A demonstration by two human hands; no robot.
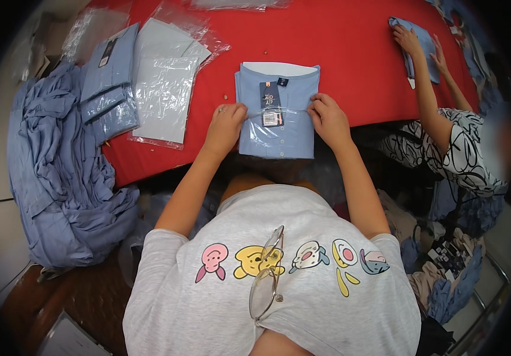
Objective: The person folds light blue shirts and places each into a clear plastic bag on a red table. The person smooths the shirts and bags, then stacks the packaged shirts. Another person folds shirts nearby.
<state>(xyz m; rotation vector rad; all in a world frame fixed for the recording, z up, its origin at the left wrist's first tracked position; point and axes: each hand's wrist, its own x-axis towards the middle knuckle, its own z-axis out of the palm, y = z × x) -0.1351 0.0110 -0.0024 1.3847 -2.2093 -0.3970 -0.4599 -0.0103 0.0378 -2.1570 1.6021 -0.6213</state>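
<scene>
A folded light blue shirt (296, 89) lies before me, its lower end overhanging the near table edge. White board shows at its top, and a dark hang tag (271, 102) rests on its front. A clear plastic bag (261, 142) covers the lower half of the shirt, its mouth crossing the tag. At the bag's left edge my left hand (227, 126) is closed in a pinch. My right hand (330, 118) pinches the opposite edge, level with the left. The fingertips are partly hidden against the shirt's sides.
Bagged blue shirts (110, 89) and clear bags with white boards (163, 98) lie on the red-covered table (350, 47) at left. A heap of loose blue garments (60, 166) hangs over the left edge. A co-worker (451, 136) handles another folded blue garment (424, 44) at right.
</scene>
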